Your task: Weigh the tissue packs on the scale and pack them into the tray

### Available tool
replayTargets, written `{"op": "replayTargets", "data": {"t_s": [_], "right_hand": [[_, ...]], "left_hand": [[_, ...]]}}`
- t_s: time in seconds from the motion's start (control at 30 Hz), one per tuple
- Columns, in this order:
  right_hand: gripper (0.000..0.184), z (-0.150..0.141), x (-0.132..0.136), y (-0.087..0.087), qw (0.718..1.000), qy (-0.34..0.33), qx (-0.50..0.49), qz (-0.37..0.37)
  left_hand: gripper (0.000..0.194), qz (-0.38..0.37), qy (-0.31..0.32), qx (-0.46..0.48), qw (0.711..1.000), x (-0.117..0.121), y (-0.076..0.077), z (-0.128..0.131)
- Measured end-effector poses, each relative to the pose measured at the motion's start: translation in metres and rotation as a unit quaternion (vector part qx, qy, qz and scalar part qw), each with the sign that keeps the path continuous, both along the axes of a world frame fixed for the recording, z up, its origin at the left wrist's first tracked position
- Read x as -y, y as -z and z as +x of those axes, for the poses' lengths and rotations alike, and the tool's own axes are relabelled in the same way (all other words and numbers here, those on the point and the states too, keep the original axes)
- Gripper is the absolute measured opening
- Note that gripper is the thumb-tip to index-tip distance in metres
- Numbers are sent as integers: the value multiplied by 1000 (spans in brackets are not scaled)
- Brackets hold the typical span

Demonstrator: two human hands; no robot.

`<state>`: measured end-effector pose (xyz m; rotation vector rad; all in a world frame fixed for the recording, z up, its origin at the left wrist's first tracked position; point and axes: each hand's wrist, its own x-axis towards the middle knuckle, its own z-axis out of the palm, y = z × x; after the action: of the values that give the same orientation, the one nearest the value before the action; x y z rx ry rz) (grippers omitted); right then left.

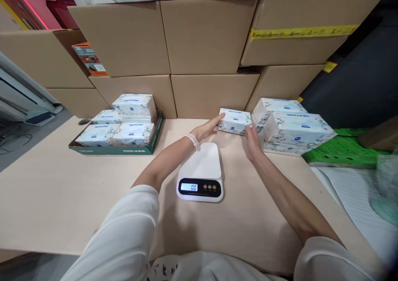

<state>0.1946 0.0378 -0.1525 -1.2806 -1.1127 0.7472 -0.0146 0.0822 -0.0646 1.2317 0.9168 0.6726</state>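
Observation:
A white tissue pack (234,121) with a blue label and leaf print is gripped at its two ends, behind the scale. My left hand (207,128) closes on its left end, and my right hand (253,142) holds its right end. Just in front of it stands a white digital scale (203,165), its display reading 0.0 and its plate bare. To the right, touching or nearly touching the held pack, more tissue packs (300,127) are stacked. On the left, a green tray (112,150) holds several similar packs (133,134), one of them stacked higher.
Cardboard boxes (207,34) form a wall along the back of the pale table (62,198). Beyond the table's right edge lie a green plastic pallet (351,148) and white sheeting (348,190). A dark covered bulk (363,78) stands at the right rear.

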Motion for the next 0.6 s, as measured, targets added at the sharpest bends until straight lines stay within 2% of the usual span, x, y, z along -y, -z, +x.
{"op": "replayTargets", "data": {"t_s": [0.07, 0.13, 0.23, 0.3, 0.37, 0.47, 0.6], "right_hand": [[81, -10, 10, -11, 1000, -13, -13, 7], [80, -25, 26, -29, 998, -46, -10, 35], [79, -50, 57, -62, 989, -111, 28, 94], [81, -64, 82, -77, 983, -136, 54, 109], [85, -75, 108, -84, 979, -156, 71, 105], [88, -84, 145, -75, 977, -182, 78, 80], [86, -92, 179, -50, 978, -193, 66, 34]], "left_hand": [[83, 37, -5, 14, 999, 13, -12, -14], [75, 94, -5, 30, 995, 34, -27, -41], [69, 148, -22, 27, 988, 84, -49, -89], [68, 154, -20, 11, 988, 125, -57, -116], [69, 158, -6, -3, 987, 165, -56, -137], [77, 136, 8, -11, 991, 206, -41, -154], [86, 115, 5, -9, 993, 220, -13, -164]]}}
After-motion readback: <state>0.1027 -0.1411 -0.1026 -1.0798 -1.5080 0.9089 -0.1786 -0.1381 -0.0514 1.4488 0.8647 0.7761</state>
